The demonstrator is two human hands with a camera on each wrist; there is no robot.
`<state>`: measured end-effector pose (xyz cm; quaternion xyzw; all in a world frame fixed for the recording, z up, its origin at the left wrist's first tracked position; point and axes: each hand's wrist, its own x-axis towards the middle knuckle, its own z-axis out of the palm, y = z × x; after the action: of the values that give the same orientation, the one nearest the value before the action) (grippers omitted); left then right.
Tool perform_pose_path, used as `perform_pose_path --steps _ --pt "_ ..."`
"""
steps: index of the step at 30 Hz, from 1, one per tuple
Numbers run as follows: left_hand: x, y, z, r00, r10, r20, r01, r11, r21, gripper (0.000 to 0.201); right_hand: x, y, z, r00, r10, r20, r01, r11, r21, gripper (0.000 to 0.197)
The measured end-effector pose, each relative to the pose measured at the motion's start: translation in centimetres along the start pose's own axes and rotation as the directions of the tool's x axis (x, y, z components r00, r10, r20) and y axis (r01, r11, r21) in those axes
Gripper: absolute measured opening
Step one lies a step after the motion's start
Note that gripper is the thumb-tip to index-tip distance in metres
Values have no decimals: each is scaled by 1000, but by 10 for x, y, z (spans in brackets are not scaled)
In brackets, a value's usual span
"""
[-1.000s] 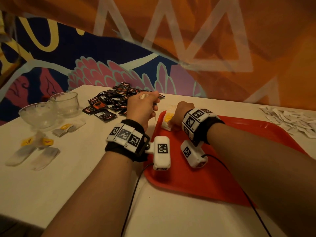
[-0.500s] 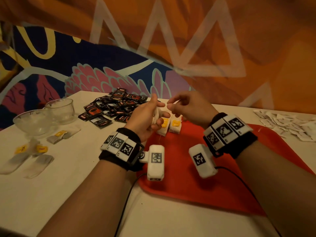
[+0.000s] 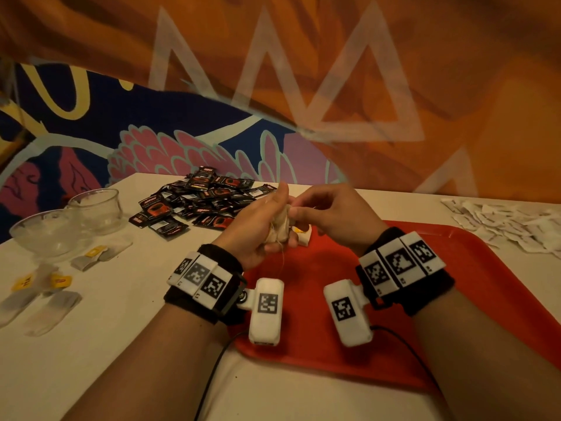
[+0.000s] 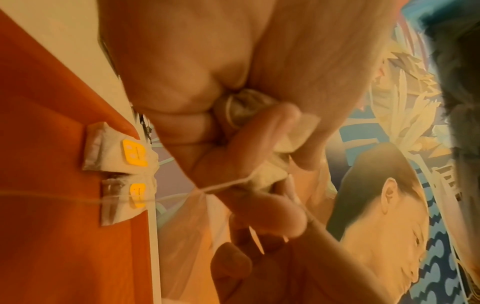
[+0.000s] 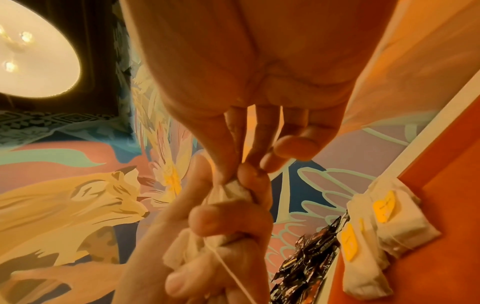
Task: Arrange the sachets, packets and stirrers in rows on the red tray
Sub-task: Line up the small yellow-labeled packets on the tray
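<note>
The left hand is clenching a soft, crumpled white tea bag above the glossy red tray, its thin string dangling. The right hand's grip is pinching the bag's top. Two papery bags with yellow tags are lying at the tray's far corner; their print is unreadable.

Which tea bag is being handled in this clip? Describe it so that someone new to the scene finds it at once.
Start at the red tray and look above its far left corner, where the two hands meet. The tea bag is gripped in the left hand while the right hand pinches its top. Unlike the two yellow-tagged tea bags lying flat on the tray, it is held in the air, its string dangling.
</note>
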<state>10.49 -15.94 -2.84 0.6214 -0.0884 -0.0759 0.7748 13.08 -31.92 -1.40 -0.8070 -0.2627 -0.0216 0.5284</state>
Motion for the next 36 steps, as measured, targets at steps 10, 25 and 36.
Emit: perform_pose_path --steps 10,25,36 --pt "4 -5 -3 967 161 -198 -161 987 17 32 3 0 -4 974 131 -184 -39 900 433 11" --pt "5 -5 -2 882 396 -255 -285 880 381 9 -2 5 -4 992 -34 -123 34 999 5 9" --pt "4 -2 -5 874 405 -268 -316 893 321 4 -4 11 6 979 -43 -201 31 998 -62 8"
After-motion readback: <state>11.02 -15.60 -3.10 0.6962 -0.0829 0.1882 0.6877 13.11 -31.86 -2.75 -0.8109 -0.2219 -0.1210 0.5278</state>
